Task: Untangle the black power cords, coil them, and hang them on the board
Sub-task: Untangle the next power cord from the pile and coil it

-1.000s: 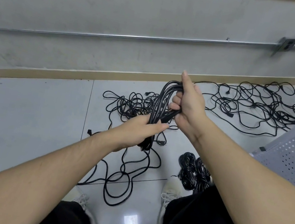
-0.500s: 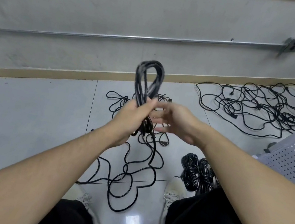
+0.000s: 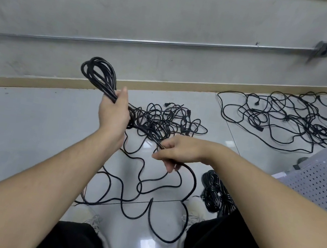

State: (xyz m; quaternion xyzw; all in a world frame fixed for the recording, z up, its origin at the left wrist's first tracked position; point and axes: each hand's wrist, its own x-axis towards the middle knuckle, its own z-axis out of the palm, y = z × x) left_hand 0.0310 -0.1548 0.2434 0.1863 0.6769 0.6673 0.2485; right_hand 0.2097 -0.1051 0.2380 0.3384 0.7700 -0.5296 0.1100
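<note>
The right hand has dropped away from the coil and now pinches the loose run of cord lower down, while the left hand has swung its looped coil up and leftward. Left fingers are wrapped tight round the coil's neck. Tangled cords lie on the floor tiles beyond, another tangle by the wall.

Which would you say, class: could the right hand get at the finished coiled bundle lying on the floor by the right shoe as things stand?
Probably not yet. The right hand grips the loose cord, so it is occupied, though the coiled bundle lies just below it with nothing visibly between them.
</note>
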